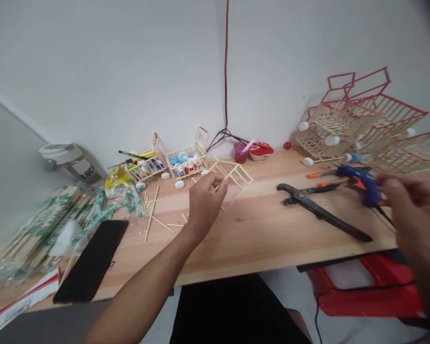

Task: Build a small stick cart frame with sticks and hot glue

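**Left hand [204,205] pinched at wooden stick frame [234,174]**

Far left on the counter [258,229]: wrapped bundles of wooden sticks [43,227] with green print, and a black phone [91,260] at the near edge. Loose sticks [152,212] are scattered just right of these. Behind them stand two small stick carts [186,157] with bottle-cap wheels, holding more caps.

Mid-counter, the left hand's fingers [209,184] are pinched closed on a thin wooden stick [215,189], right at the frame. The frame lies low and open, without red trim. It is unclear whether the stick is loose or already part of it. Behind it sits a pink cup [241,153].

Right: black long-handled pliers [318,205], orange-handled pliers [326,177], and a blue hot glue gun [361,184]. The right hand [412,210] is blurred at the glue gun's near side, its fingers [392,184] curved; any grip cannot be told. Red-trimmed stick carts [361,119] stand beyond.

Risks: pressure could shift the light frame; a hand passing close to the glue gun could risk a burn if it is hot.
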### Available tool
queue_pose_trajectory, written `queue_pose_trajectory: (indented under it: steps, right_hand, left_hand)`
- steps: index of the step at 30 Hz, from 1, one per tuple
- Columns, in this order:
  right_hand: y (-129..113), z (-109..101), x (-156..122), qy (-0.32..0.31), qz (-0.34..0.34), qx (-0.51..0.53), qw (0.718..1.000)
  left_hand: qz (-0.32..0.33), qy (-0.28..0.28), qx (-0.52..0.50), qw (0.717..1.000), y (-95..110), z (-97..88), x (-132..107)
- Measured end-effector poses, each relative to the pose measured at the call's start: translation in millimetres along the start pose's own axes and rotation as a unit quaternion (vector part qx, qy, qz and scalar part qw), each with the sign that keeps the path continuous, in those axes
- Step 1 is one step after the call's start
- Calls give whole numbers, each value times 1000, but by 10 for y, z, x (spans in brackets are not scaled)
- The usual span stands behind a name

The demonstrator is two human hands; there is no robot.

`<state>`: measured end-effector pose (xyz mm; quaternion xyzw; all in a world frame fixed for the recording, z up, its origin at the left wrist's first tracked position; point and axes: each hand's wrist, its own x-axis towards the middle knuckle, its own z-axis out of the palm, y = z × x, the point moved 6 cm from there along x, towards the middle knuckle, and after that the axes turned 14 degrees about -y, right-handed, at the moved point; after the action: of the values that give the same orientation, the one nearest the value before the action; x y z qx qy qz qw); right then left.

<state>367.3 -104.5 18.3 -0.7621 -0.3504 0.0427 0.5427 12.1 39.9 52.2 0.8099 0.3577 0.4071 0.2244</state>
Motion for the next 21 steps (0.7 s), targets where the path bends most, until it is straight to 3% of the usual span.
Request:
queue_pose_trajectory:
  steps: [2, 4, 6, 8, 11, 14, 21]
  right_hand:
    - [-245, 318, -156, -80, -23, 66, 994]
    - [-371, 733, -338, -200, 4, 144, 969]
    - [-414, 1171, -578, -330, 70, 233, 912]
    - [-485, 1489, -808, -403, 96, 289, 863]
    - [-590, 1773, -1055, -433, 139, 379, 806]
    - [-692, 1906, -1164, -433, 165, 447, 766]
    - [-725, 1992, -1150, -397, 156, 486, 763]
  left_hand:
    - [4, 0, 3, 1000, 7, 3, -3]
    - [4, 3, 1, 1000, 9, 1, -8]
    - [-1, 4, -6, 1000, 7, -3, -12]
    - [-5, 4, -13, 1000, 6, -5, -15]
    - [-8, 3, -20, 1000, 12, -1, -19]
    - [-13, -2, -25, 1000, 18, 15, -25]
    - [-5, -11, -20, 1000, 45, 37, -31]
